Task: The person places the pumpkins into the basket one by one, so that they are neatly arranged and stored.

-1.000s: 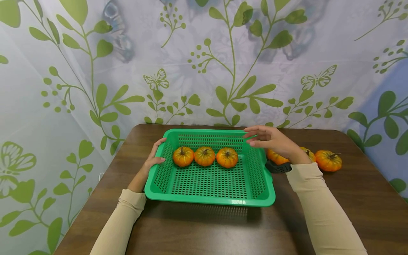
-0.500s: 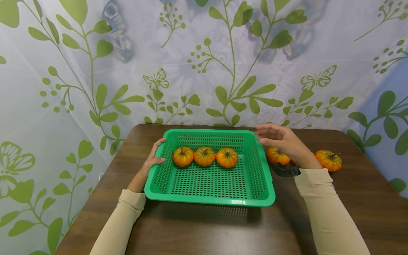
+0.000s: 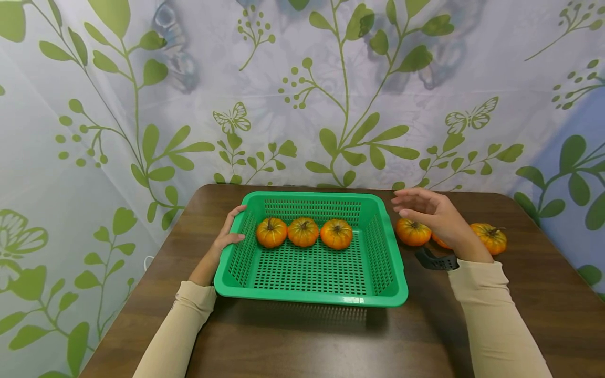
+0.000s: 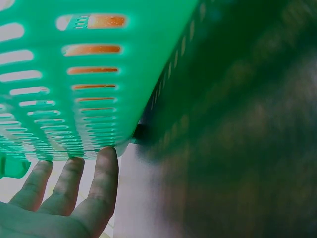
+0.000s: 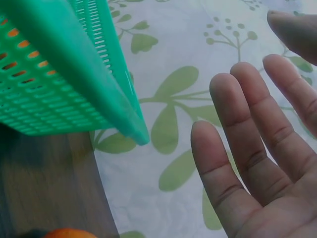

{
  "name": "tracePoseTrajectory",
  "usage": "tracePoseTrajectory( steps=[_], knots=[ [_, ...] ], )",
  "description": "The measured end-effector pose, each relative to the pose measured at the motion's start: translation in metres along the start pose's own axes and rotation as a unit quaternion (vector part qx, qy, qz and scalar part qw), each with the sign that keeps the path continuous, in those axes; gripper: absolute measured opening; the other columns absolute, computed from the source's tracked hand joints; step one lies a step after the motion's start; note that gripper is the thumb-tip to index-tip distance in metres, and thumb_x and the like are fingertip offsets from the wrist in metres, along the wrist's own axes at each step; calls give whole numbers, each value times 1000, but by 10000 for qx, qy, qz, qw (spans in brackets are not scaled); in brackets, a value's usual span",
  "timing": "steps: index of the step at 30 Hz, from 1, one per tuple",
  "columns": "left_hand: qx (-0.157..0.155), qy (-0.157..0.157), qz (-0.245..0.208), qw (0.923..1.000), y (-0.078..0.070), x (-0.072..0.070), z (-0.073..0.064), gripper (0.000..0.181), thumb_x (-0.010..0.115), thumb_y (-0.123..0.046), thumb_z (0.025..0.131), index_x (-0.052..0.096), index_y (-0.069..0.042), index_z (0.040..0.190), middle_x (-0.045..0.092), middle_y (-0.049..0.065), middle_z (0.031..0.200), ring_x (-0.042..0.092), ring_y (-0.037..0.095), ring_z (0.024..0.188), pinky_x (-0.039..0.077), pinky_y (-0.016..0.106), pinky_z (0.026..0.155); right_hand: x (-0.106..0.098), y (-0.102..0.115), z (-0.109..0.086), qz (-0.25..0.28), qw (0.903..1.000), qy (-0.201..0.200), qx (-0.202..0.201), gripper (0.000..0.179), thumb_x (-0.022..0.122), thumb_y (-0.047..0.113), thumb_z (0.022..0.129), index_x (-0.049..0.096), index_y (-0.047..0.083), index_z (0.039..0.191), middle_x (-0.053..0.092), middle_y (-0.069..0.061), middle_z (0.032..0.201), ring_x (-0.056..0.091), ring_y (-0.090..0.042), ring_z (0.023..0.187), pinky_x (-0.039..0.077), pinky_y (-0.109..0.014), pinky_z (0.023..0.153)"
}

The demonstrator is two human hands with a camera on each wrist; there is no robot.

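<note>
Soft, even light fills the head view; a glint marks the green basket (image 3: 307,297) along its near rim, and shadow darkens the wooden table (image 3: 302,349) beneath. The left wrist view blurs dimly at right; the right wrist view looks hazy.

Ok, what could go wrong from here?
Only the left hand touches the green basket; a bump on its free right side might swing it. That could set the three pumpkins inside rolling. The empty right hand partly hides a pumpkin on the table, so it might be knocked.
</note>
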State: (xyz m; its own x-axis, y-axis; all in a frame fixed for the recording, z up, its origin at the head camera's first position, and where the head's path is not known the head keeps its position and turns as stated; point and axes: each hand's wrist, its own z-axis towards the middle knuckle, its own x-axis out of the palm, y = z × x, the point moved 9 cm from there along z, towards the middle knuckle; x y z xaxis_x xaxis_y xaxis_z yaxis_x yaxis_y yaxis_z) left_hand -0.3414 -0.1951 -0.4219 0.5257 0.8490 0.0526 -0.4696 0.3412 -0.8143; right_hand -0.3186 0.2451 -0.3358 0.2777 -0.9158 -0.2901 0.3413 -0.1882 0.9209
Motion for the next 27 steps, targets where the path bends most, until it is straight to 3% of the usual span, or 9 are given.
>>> tracePoseTrajectory(
  steps=[7,13,18,27],
  knots=[
    [-84,-109,46,9999,1,-1,-1,74,49,4,82,49,-31,148,44,-13,148,47,2,130,38,17,107,-8,-5,-8,244,9994,-240,-74,37,66,-3,104,70,11,138,75,5,127,72,-10,112,58,-23,91],
    [-154,-133,3,9998,2,-1,-2,73,49,3,83,49,-32,147,44,-13,148,47,2,130,39,17,106,-17,-5,-15,654,9958,-485,-426,37,62,-9,103,72,8,134,76,3,121,73,-10,107,58,-22,89],
    [-91,-61,-10,9999,2,-1,-2,72,50,3,84,49,-31,148,44,-13,148,47,2,131,39,17,106,-28,-8,-22,800,9911,-919,-530,36,64,-10,102,73,6,132,78,3,117,73,-10,105,57,-20,90],
    [-300,-172,-55,9994,4,-2,-4,72,49,3,84,49,-31,148,43,-11,149,48,3,131,40,18,107,-46,-18,-38,970,9794,-1646,-656,34,65,-11,101,72,0,131,77,1,116,73,-9,106,56,-17,91]
  ],
)
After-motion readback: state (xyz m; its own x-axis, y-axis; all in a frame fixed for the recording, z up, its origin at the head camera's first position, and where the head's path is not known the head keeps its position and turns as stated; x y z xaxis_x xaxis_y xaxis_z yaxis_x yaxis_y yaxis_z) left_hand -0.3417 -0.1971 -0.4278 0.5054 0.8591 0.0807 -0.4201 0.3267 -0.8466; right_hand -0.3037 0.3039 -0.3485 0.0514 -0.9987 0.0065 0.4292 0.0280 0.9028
